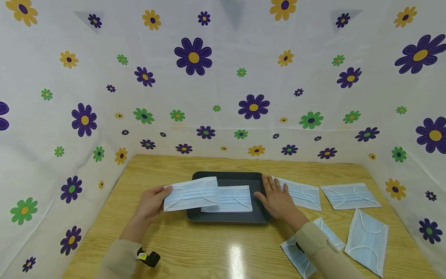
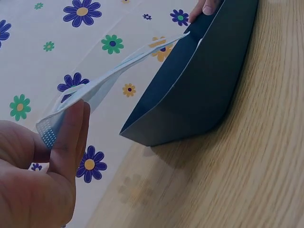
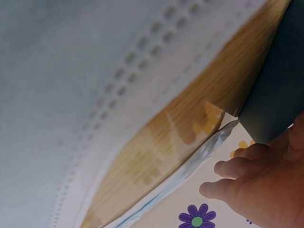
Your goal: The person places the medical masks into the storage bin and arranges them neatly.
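Observation:
My left hand (image 1: pixel 150 204) pinches the left end of a light blue pleated face mask (image 1: pixel 191 193) between thumb and fingers. This mask slants over the left part of a dark grey tray (image 1: pixel 230 222); the left wrist view shows it edge-on, raised above the rim. A second face mask (image 1: pixel 237 201) lies flat inside the tray, its left part hidden by the held one. At the tray's right wall is my right hand (image 1: pixel 278 201), fingers extended and spread, thumb over the rim. Just beyond those fingers, another face mask (image 1: pixel 301 193) lies on the wooden table.
More face masks lie on the table to the right: one at the back (image 1: pixel 350 195), one at the far right (image 1: pixel 367 240), and some partly under the right sleeve (image 1: pixel 318 246). A flower-printed cloth (image 1: pixel 223 85) walls the table (image 1: pixel 195 252) at the back and sides.

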Tool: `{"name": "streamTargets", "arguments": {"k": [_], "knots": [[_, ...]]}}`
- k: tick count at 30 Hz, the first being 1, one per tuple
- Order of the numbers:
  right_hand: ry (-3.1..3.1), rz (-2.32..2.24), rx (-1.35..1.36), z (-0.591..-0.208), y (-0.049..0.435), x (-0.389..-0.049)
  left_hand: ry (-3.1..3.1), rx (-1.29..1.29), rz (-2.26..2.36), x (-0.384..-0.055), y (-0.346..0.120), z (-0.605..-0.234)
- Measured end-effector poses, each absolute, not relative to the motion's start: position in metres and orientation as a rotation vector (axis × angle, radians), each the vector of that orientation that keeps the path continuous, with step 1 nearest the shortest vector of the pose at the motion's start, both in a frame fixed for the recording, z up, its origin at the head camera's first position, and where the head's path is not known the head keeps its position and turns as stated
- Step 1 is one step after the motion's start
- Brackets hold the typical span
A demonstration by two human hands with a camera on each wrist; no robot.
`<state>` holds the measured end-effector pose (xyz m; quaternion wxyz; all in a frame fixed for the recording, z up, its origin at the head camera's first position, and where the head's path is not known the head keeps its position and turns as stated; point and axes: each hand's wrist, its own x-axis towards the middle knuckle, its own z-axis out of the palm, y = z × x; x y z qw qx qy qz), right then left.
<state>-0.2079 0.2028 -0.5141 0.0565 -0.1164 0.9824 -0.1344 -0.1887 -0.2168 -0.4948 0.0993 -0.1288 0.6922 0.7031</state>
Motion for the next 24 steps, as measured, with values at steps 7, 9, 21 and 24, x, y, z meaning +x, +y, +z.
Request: {"name": "streamTargets", "arguments": {"k": [7, 9, 21, 24], "knots": [[2.982, -0.414, -0.355, -0.515, 0.202, -0.208, 2.074, -0.392, 2.051, -0.198, -0.196, -0.494], [2.982, -0.416, -0.357, -0.515, 0.202, -0.208, 2.084, -0.396, 2.045, -0.201, -0.191, -0.495], [2.965, -0.413, -0.333, -0.515, 0.203, -0.208, 2.095, -0.392, 2.017, -0.214, -0.16, -0.498], [2.957, -0.419, -0.327, -0.514, 0.203, -0.208, 2.098, -0.418, 1.999, -0.216, -0.155, -0.499]]}}
